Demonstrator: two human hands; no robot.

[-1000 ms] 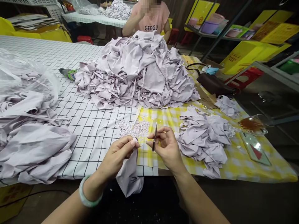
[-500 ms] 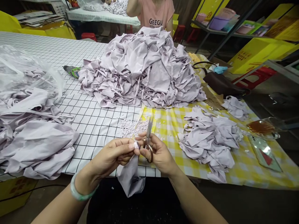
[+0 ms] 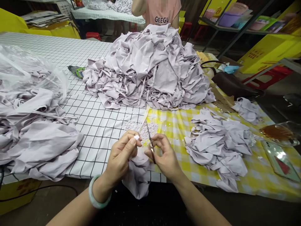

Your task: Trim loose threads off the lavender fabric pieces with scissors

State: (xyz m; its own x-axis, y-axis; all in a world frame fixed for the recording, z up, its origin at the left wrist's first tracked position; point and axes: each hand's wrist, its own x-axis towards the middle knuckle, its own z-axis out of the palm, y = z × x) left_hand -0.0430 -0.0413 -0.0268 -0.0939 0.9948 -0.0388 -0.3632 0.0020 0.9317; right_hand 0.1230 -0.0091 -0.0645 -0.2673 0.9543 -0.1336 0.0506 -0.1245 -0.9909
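Observation:
My left hand (image 3: pixel 124 150) is closed on a piece of pale lilac fabric (image 3: pixel 137 177), which hangs below it over the table's front edge. A small white tip shows between its thumb and forefinger. In my right hand (image 3: pixel 163 153) is a pair of scissors (image 3: pixel 150 139), blades pointing up and away, just right of the left hand and apart from the cloth tip. Many tiny fabric scraps (image 3: pixel 150 128) lie on the table beyond the hands. A large heap of lilac fabric pieces (image 3: pixel 150 69) rises behind them.
More fabric (image 3: pixel 44 144) lies at the left, beside a clear plastic bag (image 3: pixel 30 66). To the right are a smaller fabric pile (image 3: pixel 221 141), a phone (image 3: pixel 279 160) and a glass mug of brown liquid (image 3: pixel 279 131). A person in a pink shirt (image 3: pixel 162 12) is behind the heap.
The scissors have moved away from the left fingertips and turned, so the blades now lean left. My left hand has rotated upward, still pinching the fabric. The view has shifted slightly left.

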